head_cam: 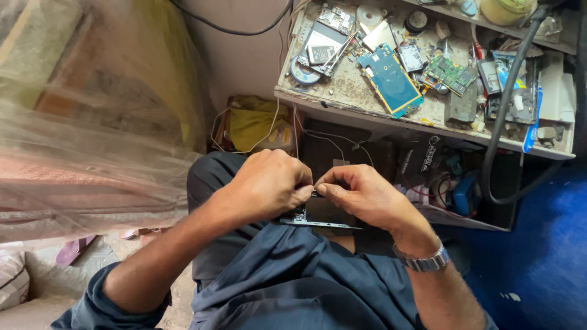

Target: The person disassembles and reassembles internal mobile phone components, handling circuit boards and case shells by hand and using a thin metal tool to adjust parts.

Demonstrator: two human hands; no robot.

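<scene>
Head view shows both hands over the lap, left hand (269,186) and right hand (361,195) pinched together on a dark flat phone assembly (312,217), probably braced for fine fingertip work; a blue circuit board (389,78) lies apart on the cluttered worktop (342,88).

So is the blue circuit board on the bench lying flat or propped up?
Lying flat. The blue circuit board rests face-up on the workbench among other loose parts, well away from both hands.

A blue circuit board (389,79) lies mid-surface (348,91); a green board (450,73) sits nearer the right edge, a black hose (501,116) crossing.
</scene>
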